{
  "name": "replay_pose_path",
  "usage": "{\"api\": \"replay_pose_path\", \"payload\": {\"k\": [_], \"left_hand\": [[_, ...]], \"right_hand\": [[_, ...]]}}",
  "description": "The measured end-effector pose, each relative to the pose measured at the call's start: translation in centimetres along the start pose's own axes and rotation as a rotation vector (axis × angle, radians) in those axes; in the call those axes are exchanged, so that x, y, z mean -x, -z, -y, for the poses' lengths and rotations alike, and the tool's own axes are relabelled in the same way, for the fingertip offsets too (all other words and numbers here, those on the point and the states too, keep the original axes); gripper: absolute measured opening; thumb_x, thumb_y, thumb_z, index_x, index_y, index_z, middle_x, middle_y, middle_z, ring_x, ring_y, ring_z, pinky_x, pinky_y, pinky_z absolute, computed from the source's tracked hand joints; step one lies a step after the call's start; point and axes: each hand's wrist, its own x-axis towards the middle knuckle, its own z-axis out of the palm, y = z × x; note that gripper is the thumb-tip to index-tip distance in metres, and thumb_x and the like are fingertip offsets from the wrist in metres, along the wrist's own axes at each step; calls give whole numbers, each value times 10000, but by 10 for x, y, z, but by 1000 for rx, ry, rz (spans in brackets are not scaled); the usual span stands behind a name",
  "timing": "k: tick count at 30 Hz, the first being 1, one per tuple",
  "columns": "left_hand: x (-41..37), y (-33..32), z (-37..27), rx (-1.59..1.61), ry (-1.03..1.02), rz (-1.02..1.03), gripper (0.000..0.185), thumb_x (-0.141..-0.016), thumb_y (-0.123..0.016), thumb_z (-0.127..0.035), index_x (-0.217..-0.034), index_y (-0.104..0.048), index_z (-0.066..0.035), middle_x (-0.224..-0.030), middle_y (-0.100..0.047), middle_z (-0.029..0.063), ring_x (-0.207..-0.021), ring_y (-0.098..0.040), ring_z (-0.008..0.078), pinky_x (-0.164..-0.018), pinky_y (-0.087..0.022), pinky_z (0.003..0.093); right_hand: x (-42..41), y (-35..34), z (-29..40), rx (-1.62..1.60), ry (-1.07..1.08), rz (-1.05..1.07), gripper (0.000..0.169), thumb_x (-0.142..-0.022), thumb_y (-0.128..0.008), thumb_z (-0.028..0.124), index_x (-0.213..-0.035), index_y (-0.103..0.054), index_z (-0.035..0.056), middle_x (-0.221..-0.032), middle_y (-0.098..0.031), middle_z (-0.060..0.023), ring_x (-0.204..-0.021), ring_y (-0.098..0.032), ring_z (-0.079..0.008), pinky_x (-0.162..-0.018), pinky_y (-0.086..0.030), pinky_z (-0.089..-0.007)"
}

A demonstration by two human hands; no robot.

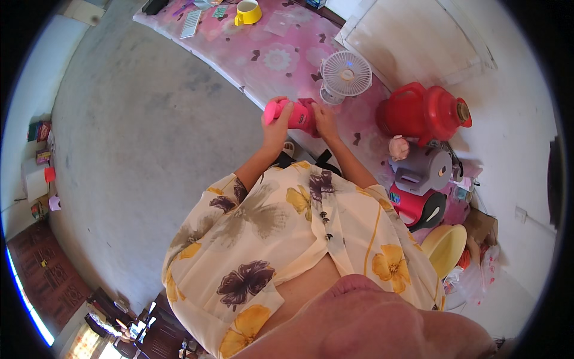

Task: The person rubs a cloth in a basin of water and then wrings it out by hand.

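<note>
A bright pink bottle (296, 117) lies sideways between my hands, in front of my body and above the table's edge. My left hand (274, 128) is wrapped around its neck end, beside the rounded pink cap (271, 112). A small dark label with writing shows on the bottle's side. In my right hand (326, 120) is a dark pink cloth (309, 105), pressed against the other end of the bottle. The cloth and fingers hide that end. A white desk fan (346, 75) stands on the table just beyond my right hand.
The table has a pink flowered cover (287, 54). On it are a yellow mug (248, 12), a blister pack (219, 11), a red thermos flask (426, 112), a grey electric hot-water pot (421, 170) and a red-and-black appliance (419, 208). A yellow basin (444, 249) is at right. Concrete floor (148, 134) stretches left.
</note>
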Motion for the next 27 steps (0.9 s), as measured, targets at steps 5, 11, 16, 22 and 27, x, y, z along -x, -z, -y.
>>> {"api": "replay_pose_path", "payload": {"k": [5, 11, 16, 22, 27], "left_hand": [[2, -2, -1, 66, 31, -21, 288, -923, -717, -163, -1159, -641, -17, -1052, -650, 41, -964, -607, 119, -859, -514, 281], [5, 6, 15, 16, 3, -8, 314, -937, -698, -158, -1212, -604, -38, -1095, -639, 47, -991, -607, 132, -891, -511, 289], [3, 12, 16, -102, -47, 5, 327, -941, -691, -195, -1215, -602, -40, -1112, -618, 57, -1011, -590, 140, -898, -503, 295], [4, 1, 17, -119, -72, -22, 341, -945, -690, -213, -1219, -599, -33, -1123, -615, 65, -1022, -586, 142, -901, -501, 297], [6, -2, 15, -123, -92, -55, 332, -947, -686, -208, -1215, -602, -31, -1133, -617, 66, -1036, -587, 141, -898, -504, 293]], "right_hand": [[21, -1, 8, -160, 85, -150, 345, -1022, -482, 262, -1126, -681, -1, -1002, -689, -238, -939, -666, -393, -845, -499, -437], [37, -3, 89, -273, 346, -121, 349, -1019, -479, 263, -1123, -677, -5, -992, -687, -230, -935, -665, -367, -849, -498, -412], [5, 10, 11, -119, 14, 51, 386, -1020, -468, 300, -1123, -675, -8, -1005, -696, -218, -944, -668, -355, -857, -492, -409], [37, -12, 22, -239, 93, -247, 368, -1023, -470, 286, -1129, -680, 4, -1074, -690, -212, -952, -666, -354, -863, -486, -434], [43, -6, 82, -251, 314, -208, 336, -1022, -480, 242, -1148, -670, -4, -1020, -685, -226, -926, -669, -358, -837, -492, -431]]}}
